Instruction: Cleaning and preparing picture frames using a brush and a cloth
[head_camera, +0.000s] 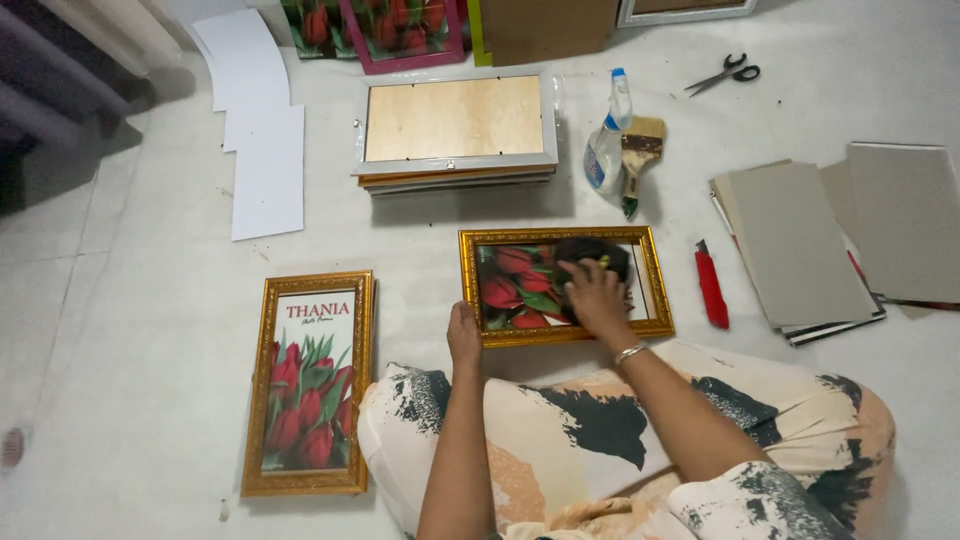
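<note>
Step in hand, by the look of it: wiping the glass of the gold frame (566, 285) that lies flat on the floor (150, 400), just in front of the person's knees, centre of view

- right hand (597, 297) closed over a dark cloth (592, 255), pressed on the right part of the glass, over the red tulip print
- left hand (463, 335) flat on the frame's near-left corner, fingers curled on the edge, holding nothing else; reads as steadying it
- right strip of that frame shows no print, just pale backing or floor through the glass; cannot tell which

Around it:
- second gold frame (310, 383) with a tulip poster lies to the left, upright format, apart from the hands
- spray bottle (609, 140) and paint brush (640, 155) far-right of the frame, touching or nearly so
- red utility knife (711, 285) just right of the frame, grey boards (800, 245) further right
- stack of frames (455, 130) face down on the far side, scissors (725, 73) far right, white sheets (262, 150) far left

Judgement on the next move: left side of the glass looks not yet covered, so the cloth needs to travel left while the left hand keeps the frame from sliding; light pressure, glass over a loose print
</note>
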